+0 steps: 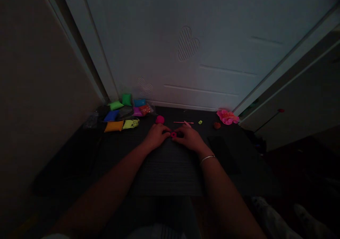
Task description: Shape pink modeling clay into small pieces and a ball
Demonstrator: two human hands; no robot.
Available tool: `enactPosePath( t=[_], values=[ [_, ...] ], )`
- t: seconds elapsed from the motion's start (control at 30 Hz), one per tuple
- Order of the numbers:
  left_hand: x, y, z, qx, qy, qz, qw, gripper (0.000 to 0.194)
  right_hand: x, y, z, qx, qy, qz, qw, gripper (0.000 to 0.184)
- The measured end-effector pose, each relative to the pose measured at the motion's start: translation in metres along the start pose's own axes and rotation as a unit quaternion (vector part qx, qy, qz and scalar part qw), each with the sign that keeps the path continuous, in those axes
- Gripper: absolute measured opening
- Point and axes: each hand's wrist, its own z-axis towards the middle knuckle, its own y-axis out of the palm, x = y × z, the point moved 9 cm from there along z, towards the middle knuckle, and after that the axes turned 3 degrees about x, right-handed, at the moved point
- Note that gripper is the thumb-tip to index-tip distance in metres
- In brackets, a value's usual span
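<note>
A small bright pink piece of modelling clay (pixel 173 134), ring-like with a dark centre, lies low over the dark table between my hands. My right hand (pixel 190 137) curls its thumb and forefinger round it from the right. From the other side, the fingertips of my left hand (pixel 158 136) pinch in against its edge. Just behind my left hand sits a round pink clay ball (pixel 159 119). Beyond my right hand lie a thin pink stick tool (pixel 179 122) and a pale pink tool (pixel 187 124). The dim light blurs fine detail.
Several coloured clay packets, including an orange packet (pixel 114 126) and a blue packet (pixel 111 116), lie at back left. Rightward are a yellow-green bit (pixel 200 122), a brownish-red lump (pixel 217 125) and a pink petalled flower (pixel 227 117). A white panel (pixel 164 68) stands behind the table (pixel 170 177).
</note>
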Motion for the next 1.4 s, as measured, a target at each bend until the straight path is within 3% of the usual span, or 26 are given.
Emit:
enactPosePath(
  t=[0.13, 0.3, 0.37, 0.53, 0.83, 0.97, 1.17, 1.4],
  values=[
    [-0.011, -0.005, -0.002, 0.018, -0.097, -0.187, 0.977, 0.023, -0.007, -0.004, 0.0, 0.015, -0.024, -0.004, 1.0, 0.027],
    [-0.01, 0.017, -0.015, -0.082, -0.213, -0.45, 0.863, 0.027, -0.021, -0.014, -0.004, 0.056, -0.078, 0.024, 0.995, 0.029],
    [-0.009, 0.023, -0.019, -0.106, -0.239, -0.492, 0.83, 0.025, -0.026, -0.017, -0.005, 0.065, -0.103, 0.042, 0.992, 0.029],
    [-0.018, 0.025, -0.02, -0.071, -0.276, -0.551, 0.785, 0.023, -0.03, -0.019, -0.006, 0.078, -0.121, 0.074, 0.987, 0.029],
    [-0.009, 0.027, -0.019, -0.09, -0.253, -0.616, 0.74, 0.026, -0.034, -0.025, -0.008, 0.108, -0.135, 0.122, 0.977, 0.036],
    [-0.005, 0.03, -0.02, -0.121, -0.248, -0.608, 0.745, 0.026, -0.036, -0.026, -0.009, 0.107, -0.145, 0.127, 0.975, 0.035],
    [-0.007, 0.029, -0.02, -0.089, -0.249, -0.616, 0.742, 0.027, -0.032, -0.027, -0.008, 0.132, -0.127, 0.12, 0.976, 0.05],
    [-0.002, 0.031, -0.022, -0.095, -0.252, -0.618, 0.738, 0.025, -0.028, -0.022, -0.005, 0.119, -0.12, 0.116, 0.979, 0.039]
  ],
)
